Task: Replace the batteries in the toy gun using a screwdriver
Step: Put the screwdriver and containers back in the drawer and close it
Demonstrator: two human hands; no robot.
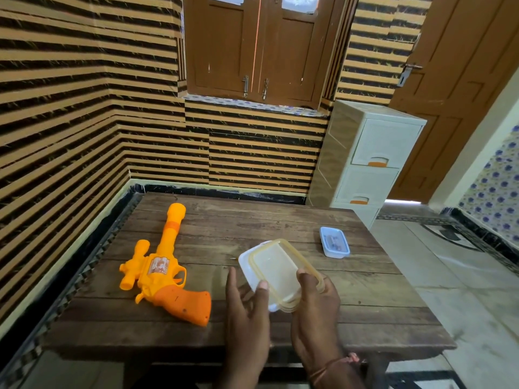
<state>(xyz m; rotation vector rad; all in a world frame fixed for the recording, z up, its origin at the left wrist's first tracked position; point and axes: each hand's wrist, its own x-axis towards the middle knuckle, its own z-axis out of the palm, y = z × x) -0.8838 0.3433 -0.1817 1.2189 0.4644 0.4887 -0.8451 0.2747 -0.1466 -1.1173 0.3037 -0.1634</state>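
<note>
An orange and yellow toy gun (163,270) lies flat on the left half of the wooden table (252,217), barrel pointing away, grip toward me. Both hands hold a small clear box with a yellow-rimmed lid (278,272) just above the table's middle. My left hand (245,310) supports the box from below and at its near left edge, thumb on the side. My right hand (314,304) grips the lid's near right edge, and the lid sits skewed on the box. What the box contains cannot be made out. No screwdriver is visible.
A small blue-lidded box (334,242) with dark items inside sits at the table's right. A white plastic drawer unit (373,161) stands beyond the far right corner. Striped walls close in at the left and behind; tiled floor lies to the right.
</note>
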